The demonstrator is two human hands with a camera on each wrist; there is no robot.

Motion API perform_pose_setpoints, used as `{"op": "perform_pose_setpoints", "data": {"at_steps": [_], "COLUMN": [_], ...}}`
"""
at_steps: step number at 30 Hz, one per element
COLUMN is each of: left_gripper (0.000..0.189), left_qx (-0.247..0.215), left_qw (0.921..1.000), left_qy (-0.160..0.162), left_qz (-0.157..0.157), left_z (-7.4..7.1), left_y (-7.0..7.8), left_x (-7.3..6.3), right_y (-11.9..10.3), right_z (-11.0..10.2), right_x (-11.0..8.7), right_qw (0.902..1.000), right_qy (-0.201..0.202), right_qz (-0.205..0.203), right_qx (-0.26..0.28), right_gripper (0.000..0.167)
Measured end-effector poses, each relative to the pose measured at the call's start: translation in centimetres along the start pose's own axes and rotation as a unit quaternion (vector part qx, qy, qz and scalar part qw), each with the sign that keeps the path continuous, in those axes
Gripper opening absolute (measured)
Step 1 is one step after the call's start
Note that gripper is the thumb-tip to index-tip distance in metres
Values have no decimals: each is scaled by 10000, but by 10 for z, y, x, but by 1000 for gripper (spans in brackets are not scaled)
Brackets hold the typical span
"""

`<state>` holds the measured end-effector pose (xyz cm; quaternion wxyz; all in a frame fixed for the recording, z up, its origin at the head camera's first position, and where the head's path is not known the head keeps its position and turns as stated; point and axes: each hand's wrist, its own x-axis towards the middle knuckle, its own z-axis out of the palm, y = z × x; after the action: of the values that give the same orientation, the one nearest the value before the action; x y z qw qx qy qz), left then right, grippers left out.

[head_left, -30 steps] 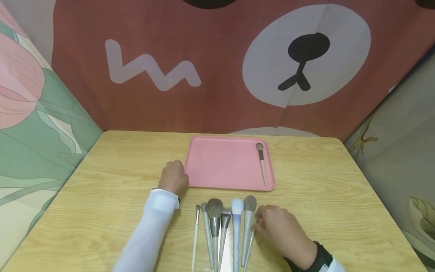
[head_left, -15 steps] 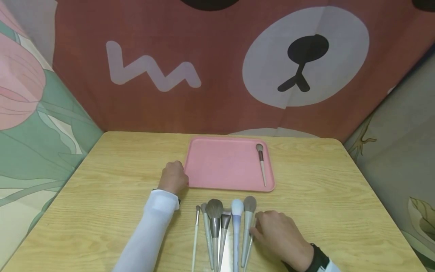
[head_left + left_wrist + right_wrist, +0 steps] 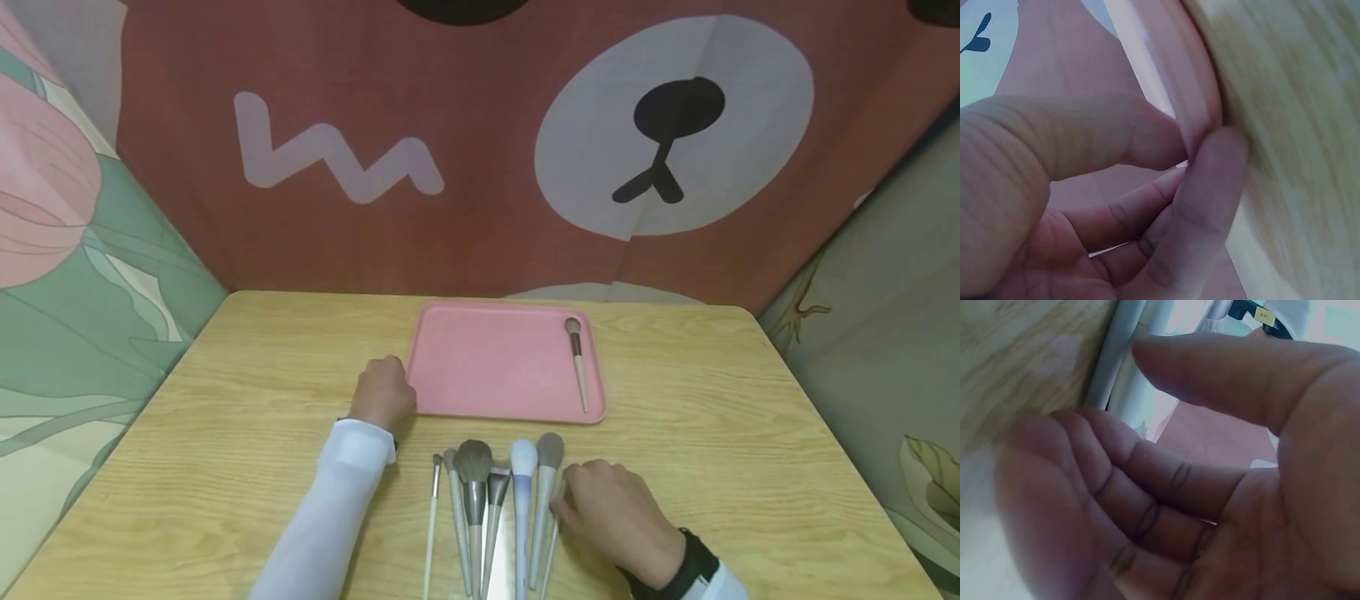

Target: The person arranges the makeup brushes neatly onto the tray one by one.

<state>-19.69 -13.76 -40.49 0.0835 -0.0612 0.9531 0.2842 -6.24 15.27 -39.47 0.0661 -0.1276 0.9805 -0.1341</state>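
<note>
My left hand (image 3: 382,392) pinches the left edge of a pink tray (image 3: 487,358); in the left wrist view, thumb and fingertips meet on its rim (image 3: 1194,94). One makeup brush (image 3: 577,358) lies at the tray's right side, bristles away from me. Several more lie side by side in front. My right hand (image 3: 615,508) is beside the rightmost, a slim brush (image 3: 550,554), whose head it hides, next to a grey-headed brush (image 3: 550,452). In the right wrist view the fingers are loosely curled and the thumb stands apart from them, with pale handles (image 3: 1125,350) beyond.
The row also includes a large fluffy brush (image 3: 474,461), a blue-handled brush (image 3: 522,458) and a thin brush (image 3: 437,467) at its left end. A white strip (image 3: 501,542) shows under the handles. The wooden table (image 3: 712,417) meets a bear-printed curtain (image 3: 337,242) behind.
My right hand has shifted slightly left and toward me, beside the rightmost brushes, whose handles have moved a little. The left hand and tray stay in place.
</note>
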Motion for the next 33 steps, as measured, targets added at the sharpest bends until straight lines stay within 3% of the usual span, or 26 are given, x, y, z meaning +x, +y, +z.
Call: {"op": "perform_pose_setpoints", "data": {"at_steps": [8, 17, 26, 33], "left_gripper": [8, 7, 7, 7], "left_qx": [92, 49, -22, -41], "left_qw": [10000, 10000, 10000, 10000], "left_qy": [-14, -20, -32, -11], "left_qz": [-5, 33, -3, 29], "left_z": [0, 0, 1, 0], "left_y": [0, -1, 0, -1], "left_x": [0, 0, 0, -2], "right_y": [0, 7, 15, 18], "right_z": [-1, -2, 1, 2], "right_x": [4, 2, -8, -14], "right_qw": [10000, 9985, 9979, 9963], "right_qy": [-21, -243, -94, -310], "right_qz": [43, 483, 489, 457], "right_qx": [21, 59, 423, 666], "right_gripper": [35, 24, 25, 25]}}
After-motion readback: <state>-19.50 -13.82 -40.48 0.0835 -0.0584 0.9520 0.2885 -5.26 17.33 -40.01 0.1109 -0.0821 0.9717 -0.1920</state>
